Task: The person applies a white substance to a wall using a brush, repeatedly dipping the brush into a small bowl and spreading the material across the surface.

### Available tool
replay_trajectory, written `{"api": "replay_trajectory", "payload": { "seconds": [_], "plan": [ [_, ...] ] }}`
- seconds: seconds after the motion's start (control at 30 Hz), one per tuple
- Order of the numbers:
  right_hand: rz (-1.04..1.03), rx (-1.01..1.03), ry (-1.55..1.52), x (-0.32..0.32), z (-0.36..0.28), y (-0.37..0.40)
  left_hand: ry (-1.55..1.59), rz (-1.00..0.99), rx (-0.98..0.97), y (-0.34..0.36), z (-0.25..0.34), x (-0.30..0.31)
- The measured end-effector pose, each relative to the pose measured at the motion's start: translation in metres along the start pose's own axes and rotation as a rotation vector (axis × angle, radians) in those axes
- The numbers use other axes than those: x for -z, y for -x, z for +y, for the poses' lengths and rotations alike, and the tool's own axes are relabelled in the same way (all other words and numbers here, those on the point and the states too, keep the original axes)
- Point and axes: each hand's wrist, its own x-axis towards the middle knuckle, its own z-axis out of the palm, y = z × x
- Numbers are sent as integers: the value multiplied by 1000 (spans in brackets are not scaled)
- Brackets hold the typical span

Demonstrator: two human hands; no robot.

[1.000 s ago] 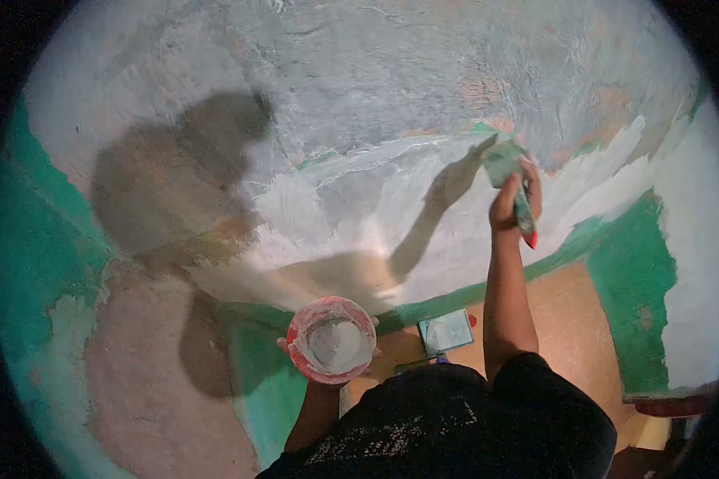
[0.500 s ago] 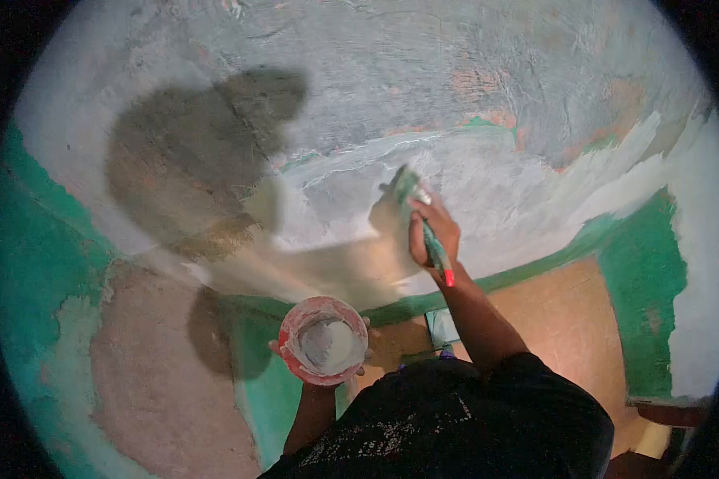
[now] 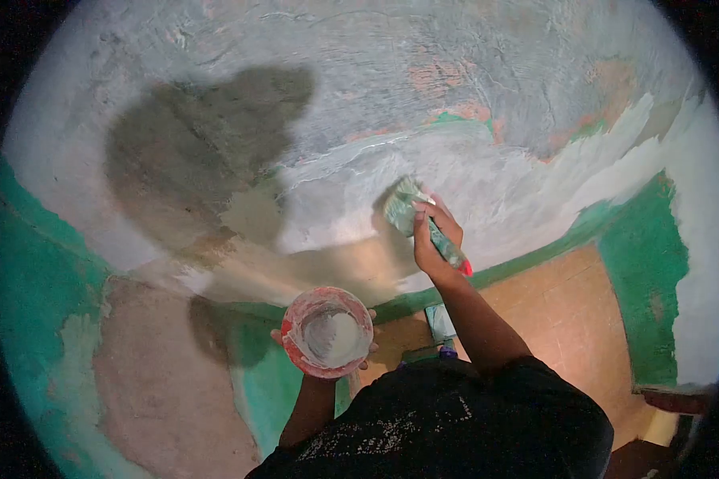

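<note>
My right hand is wrapped round the handle of a wide paintbrush, green with a red tip. Its pale, spread bristles lie against the whitish coat on the wall. Lower down, my left hand cups a red bucket from beneath, fingers showing at both sides of it. White, paint-like stuff covers part of the bucket's bottom, and its inner wall is smeared with white.
Rough grey plaster with orange patches spans the upper wall. Green paint borders it at the sides and below. A small pale box-like object sits by my body on the tan floor. My shadow falls on the wall at left.
The paintbrush has swung, its bristles now pointing more to the left and a little lower, spread on the wall. The bucket has risen slightly, still in my left hand.
</note>
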Motion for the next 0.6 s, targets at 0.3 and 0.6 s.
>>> {"api": "replay_trajectory", "payload": {
  "seconds": [0.3, 0.6],
  "plan": [
    [-277, 50, 279, 25, 80, 55, 8, 36, 24, -7, -2, -4],
    [-106, -643, -157, 55, 71, 79, -306, 178, -196, 16, -6, 27]
  ]
}}
